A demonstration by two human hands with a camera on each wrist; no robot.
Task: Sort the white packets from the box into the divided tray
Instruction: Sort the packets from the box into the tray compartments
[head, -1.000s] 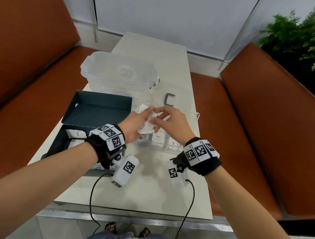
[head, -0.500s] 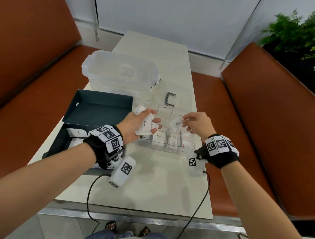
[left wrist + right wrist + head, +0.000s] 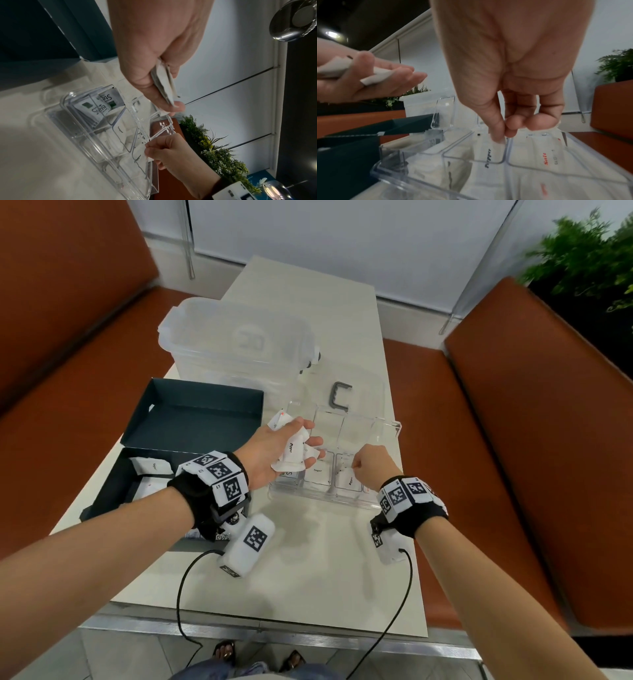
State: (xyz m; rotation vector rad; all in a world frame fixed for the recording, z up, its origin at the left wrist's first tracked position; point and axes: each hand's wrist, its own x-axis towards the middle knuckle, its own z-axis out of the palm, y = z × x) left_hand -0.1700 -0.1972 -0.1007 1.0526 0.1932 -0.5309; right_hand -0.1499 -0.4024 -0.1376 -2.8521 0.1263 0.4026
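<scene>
Lowering a pepper packet (image 3: 489, 152) into the divided tray (image 3: 383, 503), the right hand (image 3: 371, 462) now pinches it between thumb and fingertips inside the third front compartment; half a second ago that hand hovered higher, toward two o'clock, with the packet in the air. In my judgement one more packet is nearly sorted and only the release remains. The left hand (image 3: 286, 448) waits at the tray's ten o'clock corner, fingers curled round a bundle of white packets (image 3: 294, 450), so more sorting lies ahead, and further packets lie in the dark box (image 3: 205, 405) at nine o'clock. From the head view the tray's labels are barely legible; the right wrist view shows "Salt" (image 3: 546, 159) next door to the pepper cell, while the left wrist view alone reveals Stevia sachets (image 3: 100, 108) standing in the end compartment and the bundle's edges pressed under the thumb.
</scene>
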